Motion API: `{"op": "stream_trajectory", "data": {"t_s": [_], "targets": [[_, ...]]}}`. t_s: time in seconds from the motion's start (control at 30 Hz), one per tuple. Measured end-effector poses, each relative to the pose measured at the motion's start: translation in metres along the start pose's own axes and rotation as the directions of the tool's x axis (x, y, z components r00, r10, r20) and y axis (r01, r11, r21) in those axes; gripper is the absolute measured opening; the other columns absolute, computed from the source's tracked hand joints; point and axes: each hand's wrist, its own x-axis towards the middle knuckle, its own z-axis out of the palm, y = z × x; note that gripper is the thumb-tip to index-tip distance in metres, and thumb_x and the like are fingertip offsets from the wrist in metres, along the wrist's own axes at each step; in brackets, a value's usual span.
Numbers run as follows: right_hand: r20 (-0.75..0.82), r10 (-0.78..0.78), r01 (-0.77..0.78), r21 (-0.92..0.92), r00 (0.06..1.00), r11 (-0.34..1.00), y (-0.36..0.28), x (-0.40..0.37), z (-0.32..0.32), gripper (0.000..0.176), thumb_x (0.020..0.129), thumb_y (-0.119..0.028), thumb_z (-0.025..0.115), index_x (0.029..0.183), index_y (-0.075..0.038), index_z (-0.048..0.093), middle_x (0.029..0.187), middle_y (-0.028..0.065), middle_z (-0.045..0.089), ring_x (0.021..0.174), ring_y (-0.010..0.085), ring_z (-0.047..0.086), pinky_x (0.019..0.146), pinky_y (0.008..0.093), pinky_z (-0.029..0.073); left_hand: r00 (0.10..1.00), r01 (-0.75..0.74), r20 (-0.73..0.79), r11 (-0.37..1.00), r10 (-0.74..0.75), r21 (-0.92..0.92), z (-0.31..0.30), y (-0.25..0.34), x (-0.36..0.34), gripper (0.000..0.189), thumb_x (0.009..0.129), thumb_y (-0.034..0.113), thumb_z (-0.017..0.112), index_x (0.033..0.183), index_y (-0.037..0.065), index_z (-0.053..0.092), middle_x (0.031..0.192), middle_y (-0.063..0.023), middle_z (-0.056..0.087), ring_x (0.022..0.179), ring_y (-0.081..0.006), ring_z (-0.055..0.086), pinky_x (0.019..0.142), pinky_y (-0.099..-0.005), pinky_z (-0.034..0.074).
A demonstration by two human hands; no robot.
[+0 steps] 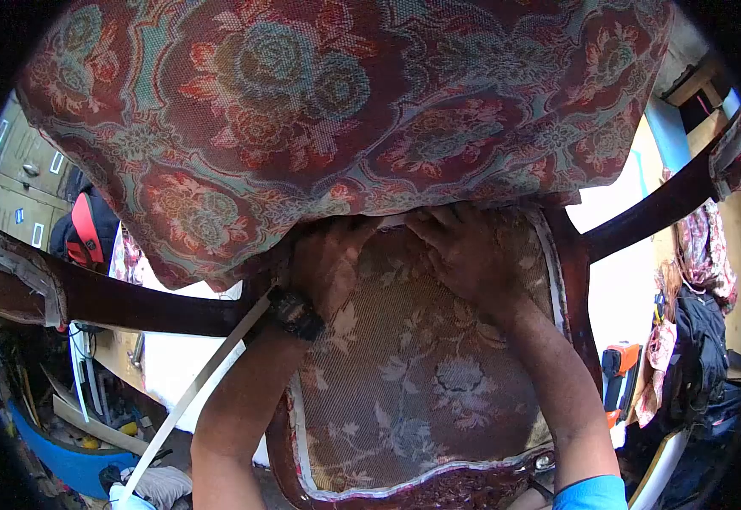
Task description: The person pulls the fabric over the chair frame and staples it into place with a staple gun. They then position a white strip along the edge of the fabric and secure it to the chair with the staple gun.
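Across the upper half hangs a red and teal floral fabric [328,110]. Below it is a chair's padded panel [404,374] in faded floral cloth, edged with a white strip and framed in dark wood. My left hand [328,259], with a dark watch [295,314] on the wrist, lies at the panel's top left, its fingertips at the fabric's lower edge. My right hand [464,255] rests on the top of the panel, fingers bent and spread, tips reaching the fabric's edge. A white strip [192,391] runs from near my left wrist down to the lower left.
Wooden chair arms [141,297] stick out left and right. An orange and black tool [619,374] lies at the right, near a black bag [700,340]. A blue curved object [60,455] and scraps are at the lower left. Cabinets [26,183] stand at the far left.
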Motion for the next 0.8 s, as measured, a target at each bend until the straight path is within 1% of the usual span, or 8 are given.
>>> {"op": "stream_trajectory", "data": {"t_s": [0.03,0.13,0.33,0.43,0.5,0.67,0.77,0.8], "targets": [[-0.033,-0.027,0.025,-0.045,0.999,0.999,-0.002,0.001,-0.004,0.058,0.088,-0.015,0.071,0.145,-0.016,0.059,0.153,0.0157,0.047,0.142,0.043,0.041,0.116,0.0597,0.038,0.995,-0.061,-0.073,0.998,0.064,0.032,-0.002,0.007,0.002,0.049,0.11,0.044,0.038,0.148,0.021,0.059,0.132,-0.0159,0.066,0.082,-0.0294,0.071,0.068,-0.0399,0.059],[-0.091,-0.052,0.044,-0.086,0.995,0.995,-0.007,0.003,-0.008,0.057,0.087,-0.014,0.072,0.142,-0.015,0.061,0.151,0.0168,0.048,0.138,0.0439,0.044,0.115,0.0607,0.039,0.999,-0.002,0.047,0.995,-0.003,0.105,-0.009,0.013,0.004,0.05,0.11,0.042,0.036,0.151,0.021,0.056,0.138,-0.0175,0.063,0.087,-0.0339,0.071,0.072,-0.0433,0.059],[-0.084,0.017,-0.027,-0.11,0.996,0.994,-0.01,0.003,0.014,0.057,0.085,-0.017,0.074,0.14,-0.013,0.062,0.15,0.0185,0.049,0.135,0.0452,0.046,0.115,0.0616,0.038,0.998,-0.053,-0.028,0.992,0.05,-0.118,-0.006,0.018,0.0,0.049,0.109,0.036,0.041,0.152,0.016,0.054,0.144,-0.0198,0.058,0.115,-0.0389,0.064,0.098,-0.0508,0.052],[-0.065,0.035,-0.043,-0.127,0.997,0.991,-0.01,0.003,0.012,0.057,0.085,-0.02,0.075,0.14,-0.014,0.063,0.149,0.019,0.051,0.135,0.045,0.047,0.115,0.0612,0.038,0.993,-0.116,0.059,0.915,0.101,0.387,-0.016,0.043,0.001,0.05,0.102,0.023,0.053,0.149,0.007,0.055,0.144,-0.0199,0.056,0.126,-0.04,0.058,0.106,-0.0521,0.048],[-0.055,0.032,-0.037,-0.105,0.998,0.994,-0.011,0.003,0.012,0.059,0.084,-0.017,0.074,0.142,-0.015,0.061,0.151,0.0184,0.047,0.137,0.0439,0.045,0.116,0.0607,0.037,0.987,-0.154,0.112,0.834,0.111,0.529,-0.018,0.049,0.002,0.053,0.096,0.015,0.059,0.148,0.003,0.054,0.146,-0.0209,0.055,0.13,-0.0408,0.054,0.108,-0.0527,0.047],[-0.078,0.0,-0.008,-0.098,0.997,0.995,-0.009,0.002,0.011,0.067,0.083,-0.009,0.073,0.147,-0.017,0.056,0.155,0.0162,0.039,0.14,0.0416,0.041,0.118,0.0594,0.034,0.976,-0.219,0.095,0.911,0.198,0.351,0.005,0.041,0.0,0.055,0.092,0.006,0.06,0.146,0.0,0.054,0.152,-0.0243,0.048,0.133,-0.042,0.052,0.109,-0.0519,0.047],[-0.023,0.045,-0.046,-0.094,0.999,0.994,-0.012,0.003,0.009,0.065,0.083,-0.01,0.072,0.146,-0.016,0.057,0.156,0.0161,0.039,0.14,0.0415,0.041,0.118,0.0586,0.034,0.987,-0.109,0.134,0.973,0.083,0.202,0.01,0.047,-0.005,0.055,0.092,0.005,0.058,0.147,-0.001,0.053,0.155,-0.0235,0.046,0.134,-0.0425,0.051,0.111,-0.0503,0.048],[-0.033,0.039,-0.042,-0.09,0.999,0.995,-0.011,0.003,0.009,0.064,0.083,-0.01,0.072,0.145,-0.016,0.058,0.156,0.016,0.039,0.141,0.0415,0.041,0.118,0.0584,0.034,0.994,0.042,0.103,0.998,-0.048,0.056,0.01,0.056,-0.007,0.055,0.093,0.005,0.057,0.148,0.0,0.052,0.156,-0.0229,0.045,0.135,-0.0427,0.05,0.111,-0.0505,0.047]]}}
